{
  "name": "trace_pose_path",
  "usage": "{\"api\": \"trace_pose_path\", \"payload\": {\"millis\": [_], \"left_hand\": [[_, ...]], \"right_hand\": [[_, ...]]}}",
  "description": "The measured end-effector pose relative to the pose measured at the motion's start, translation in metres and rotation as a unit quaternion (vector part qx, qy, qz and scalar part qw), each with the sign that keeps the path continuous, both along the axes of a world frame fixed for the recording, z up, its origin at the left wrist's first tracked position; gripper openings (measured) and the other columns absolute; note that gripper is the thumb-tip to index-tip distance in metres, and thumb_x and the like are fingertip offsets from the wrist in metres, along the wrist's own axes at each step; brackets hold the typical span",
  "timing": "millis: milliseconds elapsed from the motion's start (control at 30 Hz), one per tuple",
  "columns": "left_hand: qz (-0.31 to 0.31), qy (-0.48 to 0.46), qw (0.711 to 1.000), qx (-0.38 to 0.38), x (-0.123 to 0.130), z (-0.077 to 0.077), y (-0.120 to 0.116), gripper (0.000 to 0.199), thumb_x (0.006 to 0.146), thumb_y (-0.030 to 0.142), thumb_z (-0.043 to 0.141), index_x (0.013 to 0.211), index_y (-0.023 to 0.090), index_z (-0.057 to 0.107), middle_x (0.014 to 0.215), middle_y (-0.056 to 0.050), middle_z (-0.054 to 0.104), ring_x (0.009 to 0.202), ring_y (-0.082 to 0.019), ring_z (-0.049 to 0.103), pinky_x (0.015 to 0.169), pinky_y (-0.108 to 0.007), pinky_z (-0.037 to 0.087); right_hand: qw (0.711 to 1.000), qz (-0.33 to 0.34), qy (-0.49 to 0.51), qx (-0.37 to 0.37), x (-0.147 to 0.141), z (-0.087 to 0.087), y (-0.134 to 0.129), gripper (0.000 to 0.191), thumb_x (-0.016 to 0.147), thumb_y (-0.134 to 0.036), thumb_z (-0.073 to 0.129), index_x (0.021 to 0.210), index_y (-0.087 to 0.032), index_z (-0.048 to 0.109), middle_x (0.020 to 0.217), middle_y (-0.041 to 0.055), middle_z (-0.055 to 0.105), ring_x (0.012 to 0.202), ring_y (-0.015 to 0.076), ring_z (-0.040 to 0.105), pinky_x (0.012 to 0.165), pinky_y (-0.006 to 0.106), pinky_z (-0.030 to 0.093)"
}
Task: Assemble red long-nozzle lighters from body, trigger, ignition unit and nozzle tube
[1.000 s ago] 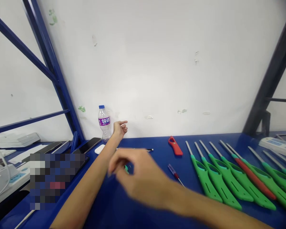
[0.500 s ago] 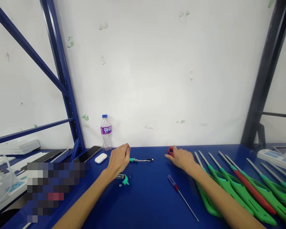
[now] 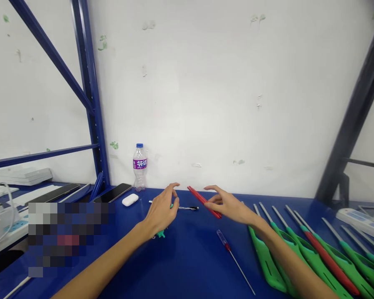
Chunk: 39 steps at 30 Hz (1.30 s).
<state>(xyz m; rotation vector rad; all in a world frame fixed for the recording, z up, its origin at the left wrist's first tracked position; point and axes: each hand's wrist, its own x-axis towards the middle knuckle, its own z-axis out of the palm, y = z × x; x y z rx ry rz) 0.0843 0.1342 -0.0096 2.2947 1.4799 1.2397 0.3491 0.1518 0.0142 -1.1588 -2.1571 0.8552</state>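
My left hand (image 3: 162, 211) hovers over the table with its thumb and index finger apart, holding nothing that I can see. Behind it lie a thin part with white wires and a black end (image 3: 191, 208), and a small green plastic piece (image 3: 161, 234) shows below the palm. Long, narrow red plastic casing pieces (image 3: 201, 197) slant up to the left from my right hand (image 3: 230, 204), their upper tips against the wall. The thumb overlaps them; the lower fingers are partly hidden. A screwdriver (image 3: 223, 239) with a clear and red handle lies below that hand.
Several green long-nosed lighters (image 3: 269, 259) and a red one (image 3: 330, 259) lie at the right. A power strip (image 3: 363, 215) sits beyond. At the left are a bottle (image 3: 140, 166), a white earphone case (image 3: 130, 199) and a phone (image 3: 114, 193). Blue shelf posts (image 3: 93, 89) frame the table.
My right hand has moved left with the red casing, which now shows its length. My left hand has shifted right and its fingers have spread. The camera view has turned slightly.
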Motion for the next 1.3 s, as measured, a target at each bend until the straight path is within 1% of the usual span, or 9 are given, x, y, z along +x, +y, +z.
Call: {"api": "trace_pose_path", "payload": {"millis": [67,167,233,300,700,833,967,1100,1300], "left_hand": [[-0.042,-0.143,0.986,-0.079,0.002,0.0,0.003,0.05,0.096,0.039,0.046,0.143,0.025,0.036,0.107,-0.006,0.064,0.073,-0.017,0.062,0.065,-0.03,0.046],[-0.138,-0.324,0.907,-0.23,0.006,0.001,0.007,0.058,0.093,0.057,0.047,0.132,0.014,0.05,0.108,-0.013,0.065,0.067,-0.017,0.064,0.043,-0.023,0.037],[-0.183,-0.381,0.865,-0.272,0.008,0.003,0.007,0.055,0.089,0.058,0.056,0.114,0.01,0.061,0.107,-0.016,0.066,0.066,-0.016,0.064,0.04,-0.02,0.033],[-0.191,-0.411,0.851,-0.264,0.009,0.003,0.007,0.048,0.086,0.054,0.062,0.102,0.008,0.065,0.103,-0.016,0.068,0.066,-0.016,0.065,0.041,-0.018,0.034],[-0.136,-0.455,0.845,-0.245,0.004,0.0,0.011,0.036,0.081,0.039,0.063,0.099,0.007,0.068,0.096,-0.016,0.071,0.061,-0.012,0.062,0.043,-0.017,0.035],[-0.136,-0.451,0.844,-0.256,0.002,-0.003,0.013,0.035,0.081,0.038,0.061,0.097,0.008,0.068,0.094,-0.016,0.072,0.061,-0.013,0.064,0.043,-0.017,0.036],[-0.124,-0.423,0.86,-0.259,0.004,-0.005,0.012,0.034,0.082,0.037,0.058,0.098,0.008,0.067,0.094,-0.016,0.073,0.059,-0.013,0.066,0.041,-0.017,0.036],[-0.097,-0.376,0.877,-0.281,0.01,-0.002,0.008,0.031,0.081,0.033,0.057,0.101,0.01,0.063,0.087,-0.013,0.073,0.054,-0.015,0.066,0.038,-0.017,0.036],[-0.131,-0.25,0.892,-0.354,0.012,-0.003,0.006,0.02,0.074,0.026,0.059,0.09,0.014,0.06,0.076,-0.01,0.073,0.056,-0.02,0.069,0.043,-0.022,0.045]], "right_hand": [[0.995,0.075,0.059,-0.034,-0.008,0.006,-0.009,0.059,0.088,-0.051,0.064,0.138,-0.028,0.042,0.104,0.0054,0.071,0.093,0.0217,0.066,0.078,0.033,0.05],[0.989,0.103,0.093,-0.054,-0.02,0.008,-0.02,0.058,0.085,-0.052,0.068,0.134,-0.028,0.047,0.103,0.0045,0.07,0.094,0.021,0.064,0.081,0.033,0.049],[0.989,0.098,0.097,-0.053,-0.025,0.006,-0.023,0.057,0.084,-0.052,0.07,0.131,-0.028,0.05,0.101,0.0041,0.069,0.093,0.0206,0.064,0.081,0.034,0.049],[0.99,0.09,0.099,-0.054,-0.026,0.004,-0.023,0.056,0.083,-0.052,0.07,0.13,-0.028,0.052,0.101,0.0042,0.069,0.093,0.0208,0.064,0.081,0.034,0.049],[0.994,0.017,0.109,-0.012,-0.011,-0.004,0.0,0.047,0.087,-0.05,0.065,0.125,-0.026,0.052,0.108,0.0071,0.07,0.099,0.0226,0.066,0.077,0.032,0.051],[0.995,-0.073,-0.032,0.064,0.005,-0.016,0.017,0.036,0.092,-0.04,0.058,0.125,-0.027,0.05,0.104,0.0057,0.073,0.09,0.0217,0.068,0.073,0.032,0.049],[0.937,-0.168,-0.272,0.139,0.017,-0.026,0.026,0.029,0.09,-0.027,0.059,0.119,-0.027,0.057,0.101,0.0062,0.073,0.095,0.026,0.067,0.074,0.033,0.043],[0.927,-0.155,-0.318,0.121,0.018,-0.029,0.025,0.027,0.086,-0.027,0.064,0.113,-0.024,0.064,0.101,0.0083,0.071,0.095,0.0274,0.066,0.07,0.031,0.042],[0.944,-0.059,-0.266,0.183,0.001,-0.025,0.015,0.026,0.095,-0.038,0.055,0.113,-0.026,0.067,0.119,0.0085,0.065,0.11,0.0258,0.059,0.091,0.036,0.04]]}}
